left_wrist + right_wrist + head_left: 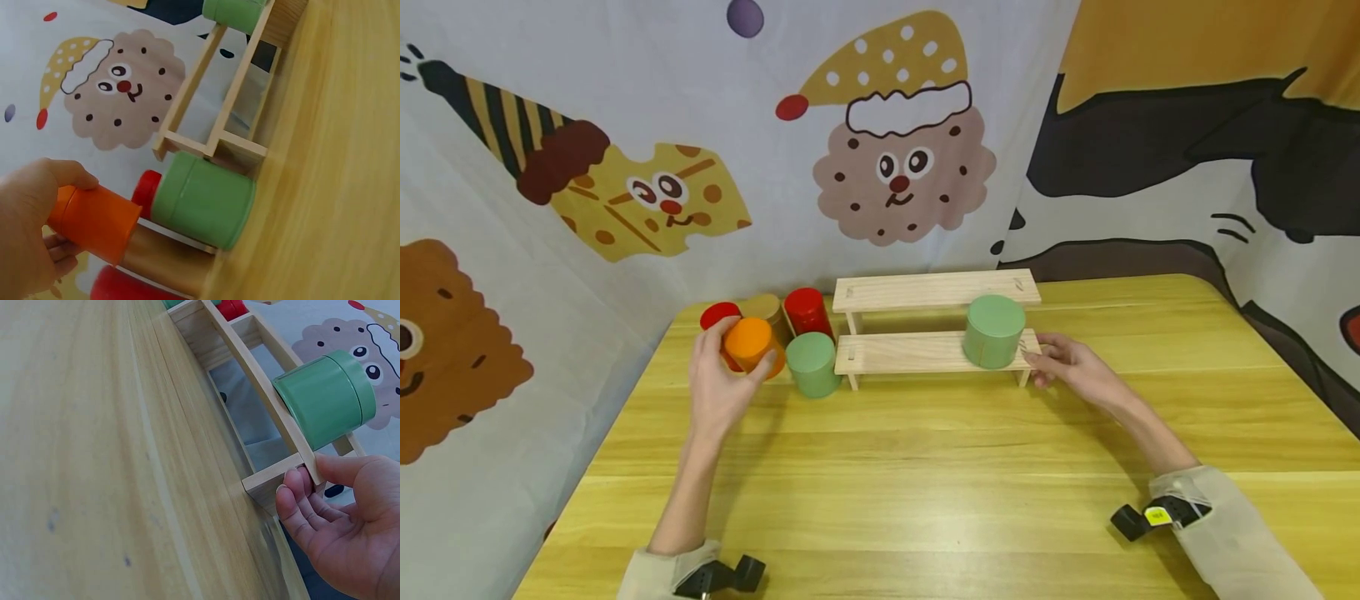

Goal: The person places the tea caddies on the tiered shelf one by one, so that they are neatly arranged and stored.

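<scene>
My left hand (721, 385) grips an orange canister (751, 343) round its sides, thumb on the right. In the left wrist view the orange canister (97, 222) appears held off the table. A green canister (812, 367) stands to its right, beside the left end of a two-step wooden rack (902, 353). Another green canister (994, 332) sits on the lower step, near its right end. That end is pinched by my right hand (1078, 372); in the right wrist view the thumb (337, 467) lies on top, with the fingers curled below.
Behind the orange canister stand a red canister (721, 313), a tan canister (764, 308) and a second red canister (807, 312). A cloth with cartoon figures (902, 179) hangs behind the wooden table (910, 483). The rack's upper step (925, 290) is at the back.
</scene>
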The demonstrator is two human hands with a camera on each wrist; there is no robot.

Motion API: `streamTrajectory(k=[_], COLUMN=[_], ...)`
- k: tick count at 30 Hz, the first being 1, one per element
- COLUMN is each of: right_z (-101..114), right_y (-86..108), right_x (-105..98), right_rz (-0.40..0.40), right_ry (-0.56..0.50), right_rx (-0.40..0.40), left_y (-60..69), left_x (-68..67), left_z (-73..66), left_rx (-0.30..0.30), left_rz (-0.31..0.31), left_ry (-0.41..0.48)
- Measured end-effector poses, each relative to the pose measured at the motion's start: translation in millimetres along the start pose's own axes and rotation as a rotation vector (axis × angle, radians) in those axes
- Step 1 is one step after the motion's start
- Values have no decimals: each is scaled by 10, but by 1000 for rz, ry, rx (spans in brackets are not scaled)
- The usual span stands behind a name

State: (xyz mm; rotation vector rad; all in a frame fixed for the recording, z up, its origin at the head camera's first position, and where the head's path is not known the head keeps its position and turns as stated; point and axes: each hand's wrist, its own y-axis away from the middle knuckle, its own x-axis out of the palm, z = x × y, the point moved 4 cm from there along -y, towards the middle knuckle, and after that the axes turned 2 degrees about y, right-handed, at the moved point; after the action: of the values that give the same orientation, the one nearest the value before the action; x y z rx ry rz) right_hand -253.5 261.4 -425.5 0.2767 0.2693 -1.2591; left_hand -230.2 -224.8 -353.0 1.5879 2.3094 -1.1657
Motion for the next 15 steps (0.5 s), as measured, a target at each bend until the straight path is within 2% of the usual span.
streamTrajectory(k=[15], right_z=[5], right_y=[-3], right_x=[0], right_rz=[-3], right_ry=[7], right_rx=[5], left_y=[-3], left_x=[-26], left_z=[-298], left_rx=[71], left_rz=[-8], left_ry=[8])
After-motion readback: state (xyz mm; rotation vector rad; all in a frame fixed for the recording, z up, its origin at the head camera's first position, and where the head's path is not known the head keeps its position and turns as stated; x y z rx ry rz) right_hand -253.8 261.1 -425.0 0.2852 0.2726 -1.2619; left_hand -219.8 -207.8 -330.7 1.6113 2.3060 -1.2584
